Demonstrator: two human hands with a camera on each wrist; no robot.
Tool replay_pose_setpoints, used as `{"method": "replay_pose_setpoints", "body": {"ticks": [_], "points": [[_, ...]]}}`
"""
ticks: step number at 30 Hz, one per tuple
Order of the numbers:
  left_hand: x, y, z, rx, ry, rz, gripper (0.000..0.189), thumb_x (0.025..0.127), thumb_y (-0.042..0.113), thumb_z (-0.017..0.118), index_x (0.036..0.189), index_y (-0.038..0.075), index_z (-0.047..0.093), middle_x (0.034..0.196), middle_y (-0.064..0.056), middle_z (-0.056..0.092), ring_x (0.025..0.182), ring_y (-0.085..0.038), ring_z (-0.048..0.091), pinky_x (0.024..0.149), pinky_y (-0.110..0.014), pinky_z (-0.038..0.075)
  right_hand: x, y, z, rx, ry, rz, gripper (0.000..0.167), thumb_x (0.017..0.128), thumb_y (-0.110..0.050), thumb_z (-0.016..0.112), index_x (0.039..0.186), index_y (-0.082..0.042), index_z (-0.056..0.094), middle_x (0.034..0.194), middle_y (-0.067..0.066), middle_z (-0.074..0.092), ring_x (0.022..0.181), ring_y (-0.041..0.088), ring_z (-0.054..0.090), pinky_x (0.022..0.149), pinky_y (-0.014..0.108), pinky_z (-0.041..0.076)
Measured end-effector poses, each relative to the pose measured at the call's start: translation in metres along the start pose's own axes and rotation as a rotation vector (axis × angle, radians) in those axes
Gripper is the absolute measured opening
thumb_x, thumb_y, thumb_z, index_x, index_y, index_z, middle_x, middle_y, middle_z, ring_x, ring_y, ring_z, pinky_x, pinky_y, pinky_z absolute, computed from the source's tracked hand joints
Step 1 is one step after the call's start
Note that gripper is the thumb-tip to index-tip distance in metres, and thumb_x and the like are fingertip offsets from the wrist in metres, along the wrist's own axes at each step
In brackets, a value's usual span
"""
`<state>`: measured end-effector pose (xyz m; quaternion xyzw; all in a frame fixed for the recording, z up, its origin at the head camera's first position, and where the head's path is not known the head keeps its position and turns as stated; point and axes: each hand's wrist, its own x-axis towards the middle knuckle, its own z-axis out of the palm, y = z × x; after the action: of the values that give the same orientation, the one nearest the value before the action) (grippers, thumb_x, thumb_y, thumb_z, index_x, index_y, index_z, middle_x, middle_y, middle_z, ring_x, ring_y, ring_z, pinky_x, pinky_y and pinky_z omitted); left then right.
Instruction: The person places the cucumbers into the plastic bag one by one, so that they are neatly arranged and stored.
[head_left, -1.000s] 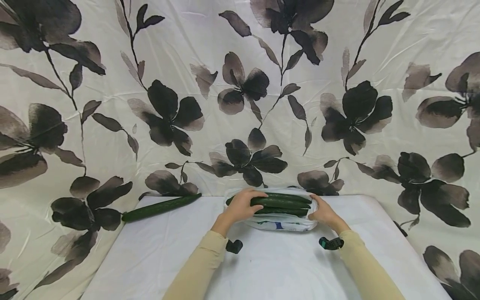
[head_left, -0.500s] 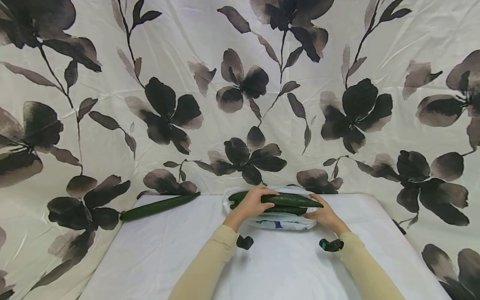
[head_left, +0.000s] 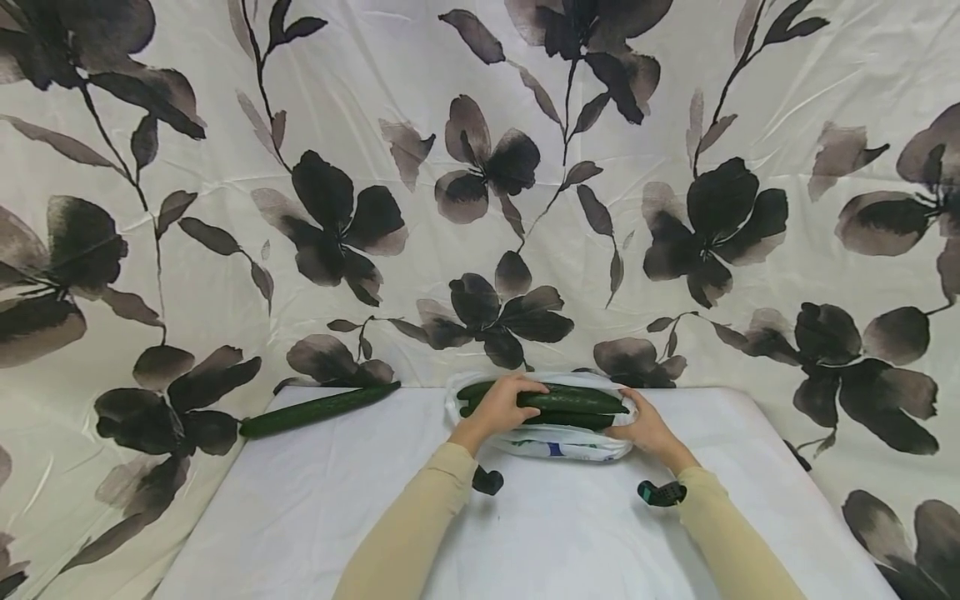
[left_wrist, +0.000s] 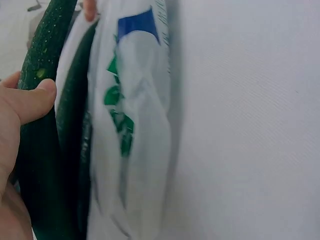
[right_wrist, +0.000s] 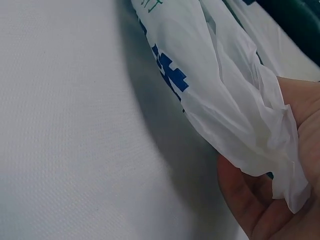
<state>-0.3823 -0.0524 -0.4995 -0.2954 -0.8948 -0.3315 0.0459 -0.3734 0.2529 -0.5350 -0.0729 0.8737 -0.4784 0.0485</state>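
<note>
A white plastic bag (head_left: 573, 450) with blue and green print lies at the far edge of the table, its opening spread upward around several dark green cucumbers. My left hand (head_left: 498, 410) grips the uppermost cucumber (head_left: 581, 399), thumb on the near side; the left wrist view shows that thumb (left_wrist: 37, 101) across its skin. Below it in the bag, another cucumber (head_left: 573, 420) shows. At the right end my right hand (head_left: 647, 427) holds the bag's edge. In the right wrist view its fingers (right_wrist: 235, 187) curl under the bunched plastic (right_wrist: 240, 115).
A separate cucumber (head_left: 318, 414) lies slantwise at the table's far left corner. The white-covered table (head_left: 555, 533) meets a floral cloth backdrop (head_left: 487, 208) right behind the bag. Small dark devices sit at both wrists, the right one (head_left: 662, 493) close over the table.
My left hand has shifted the top cucumber right until its tip passed over the right hand, then slightly back left. The right hand stays at the bag's right end.
</note>
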Motion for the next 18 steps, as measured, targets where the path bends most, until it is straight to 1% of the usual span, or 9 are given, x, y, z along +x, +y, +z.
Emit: {"method": "replay_pose_setpoints", "body": {"ticks": [4,6,11,13,18], "points": [[-0.001,-0.001,0.005,0.063,0.024,-0.01,0.038,0.085,0.019,0.077,0.122,0.026,0.069,0.121,0.005,0.063,0.115,-0.019,0.056,0.097,-0.036,0.046,0.0,0.0,0.0,0.001,0.012,0.009,0.096,0.074,-0.012,0.084,0.149,0.001,0.026,0.145,0.029,0.035,0.133,0.046,0.032,0.109,0.061,0.024],[0.0,0.0,0.006,0.086,0.035,-0.02,0.038,0.085,0.02,0.077,0.122,0.027,0.069,0.12,0.006,0.063,0.114,-0.02,0.056,0.097,-0.037,0.046,0.0,-0.001,0.0,-0.01,0.016,-0.003,0.095,0.074,-0.012,0.083,0.149,0.002,0.026,0.145,0.029,0.034,0.133,0.047,0.031,0.109,0.061,0.022],[-0.001,0.002,0.01,0.129,0.037,-0.046,0.038,0.085,0.02,0.078,0.121,0.028,0.069,0.119,0.005,0.064,0.112,-0.021,0.057,0.095,-0.04,0.047,-0.003,-0.001,0.002,-0.037,0.009,-0.007,0.095,0.073,-0.013,0.083,0.148,0.003,0.027,0.144,0.031,0.034,0.133,0.048,0.031,0.108,0.062,0.023],[-0.001,0.001,0.012,0.151,0.038,-0.052,0.038,0.085,0.02,0.078,0.121,0.028,0.07,0.118,0.005,0.064,0.111,-0.022,0.058,0.094,-0.04,0.047,-0.004,-0.001,0.003,-0.039,0.005,0.004,0.095,0.074,-0.014,0.084,0.148,0.003,0.026,0.145,0.031,0.033,0.133,0.048,0.03,0.108,0.062,0.024],[0.001,-0.001,0.014,0.23,0.06,-0.045,0.037,0.083,0.022,0.079,0.119,0.03,0.071,0.115,0.005,0.065,0.108,-0.021,0.06,0.091,-0.039,0.049,-0.005,-0.002,0.005,-0.035,0.016,0.009,0.094,0.075,-0.013,0.083,0.148,0.002,0.026,0.147,0.032,0.03,0.135,0.049,0.026,0.109,0.063,0.021]]}}
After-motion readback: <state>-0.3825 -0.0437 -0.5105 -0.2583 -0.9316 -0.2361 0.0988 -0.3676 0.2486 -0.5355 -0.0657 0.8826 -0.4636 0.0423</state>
